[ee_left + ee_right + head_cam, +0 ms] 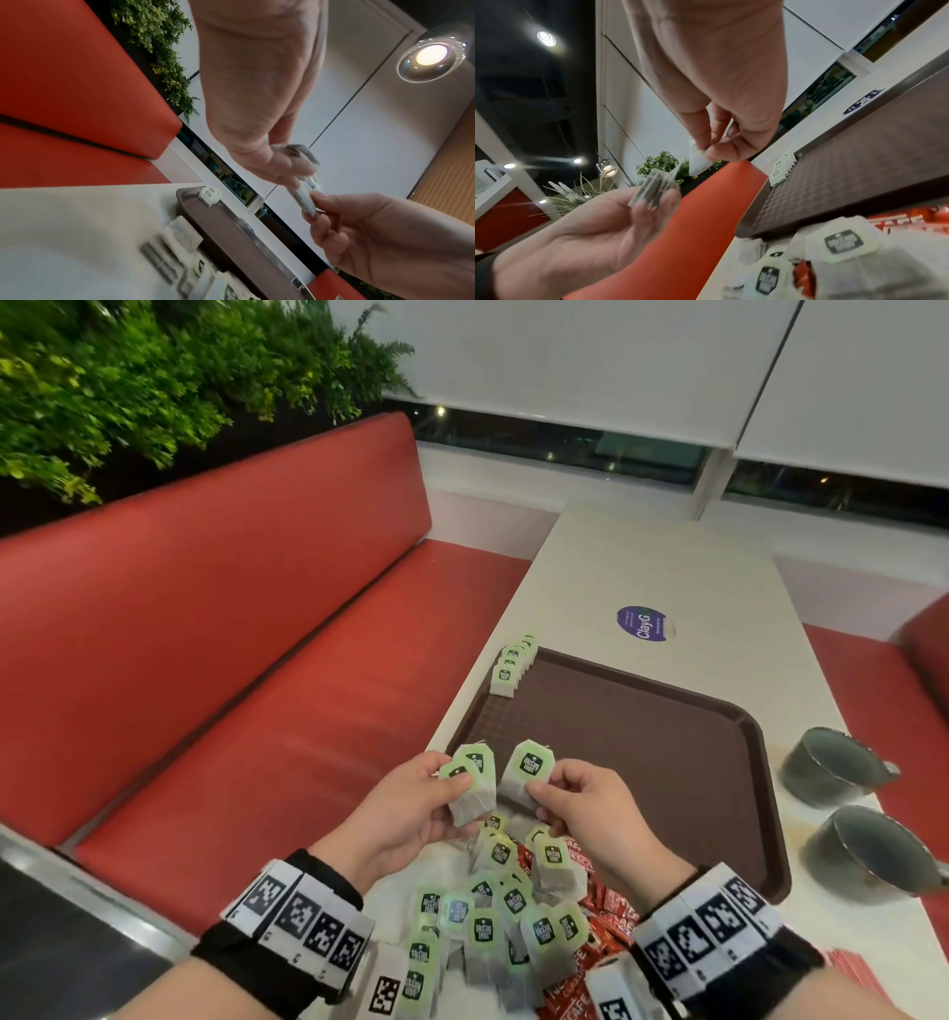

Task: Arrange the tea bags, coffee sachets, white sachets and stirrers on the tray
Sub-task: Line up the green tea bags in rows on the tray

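The brown tray (pixel 642 762) sits on the table (pixel 667 567). A row of tea bags (pixel 511 667) leans at its far left corner. More bags (pixel 493 916) are piled in front. The left hand (pixel 411 806) pinches a small stack (pixel 472 783). The right hand (pixel 580 806) pinches one bag (pixel 526 770).

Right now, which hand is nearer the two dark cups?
Right. The right hand, pinching a tea bag, is over the tray's near-left part, on the side toward the cups. The left hand is beyond it, past the tray's left edge.
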### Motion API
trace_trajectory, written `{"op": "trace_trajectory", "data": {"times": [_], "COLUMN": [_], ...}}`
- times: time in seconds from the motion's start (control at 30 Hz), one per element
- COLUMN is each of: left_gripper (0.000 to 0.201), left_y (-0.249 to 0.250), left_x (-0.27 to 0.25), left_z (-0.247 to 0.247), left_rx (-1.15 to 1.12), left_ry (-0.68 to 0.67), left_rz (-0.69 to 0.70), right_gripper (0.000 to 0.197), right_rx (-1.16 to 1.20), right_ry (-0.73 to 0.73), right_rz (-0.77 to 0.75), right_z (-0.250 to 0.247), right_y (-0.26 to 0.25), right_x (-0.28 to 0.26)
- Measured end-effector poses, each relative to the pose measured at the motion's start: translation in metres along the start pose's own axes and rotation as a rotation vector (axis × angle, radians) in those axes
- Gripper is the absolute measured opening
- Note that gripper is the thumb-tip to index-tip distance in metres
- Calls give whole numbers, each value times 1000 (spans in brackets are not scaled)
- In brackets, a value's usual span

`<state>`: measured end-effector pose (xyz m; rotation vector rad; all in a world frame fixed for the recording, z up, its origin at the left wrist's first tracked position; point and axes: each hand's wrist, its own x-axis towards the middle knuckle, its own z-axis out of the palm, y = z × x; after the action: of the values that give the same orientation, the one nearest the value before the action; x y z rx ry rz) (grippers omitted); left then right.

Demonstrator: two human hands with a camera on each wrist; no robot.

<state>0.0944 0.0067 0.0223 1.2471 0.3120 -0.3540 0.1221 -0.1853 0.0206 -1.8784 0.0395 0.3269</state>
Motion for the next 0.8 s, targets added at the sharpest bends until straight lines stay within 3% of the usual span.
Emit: {"op": "trace_trajectory", "data": {"times": [0.1,0.27,0.5,0.8], "left_gripper": [4,9,8,12], "left_y": [1,1,-2,-4], "left_x": [2,13,26,39], "left_z": [-12,-29,-45,-53], "left_rx": [55,83,64,29], "left_ry": [65,139,142,187], "left_rz": [0,14,-15,-26], "right_gripper": [20,18,25,25], "right_rx": [0,-139,-255,-372], "right_ry": [-22,15,100,4], "right_rz": [47,36,135,183], "right_z": [-4,-1,21,33], "right_y": [-5,-11,0,-1], "right_x": [24,93,187,244]}}
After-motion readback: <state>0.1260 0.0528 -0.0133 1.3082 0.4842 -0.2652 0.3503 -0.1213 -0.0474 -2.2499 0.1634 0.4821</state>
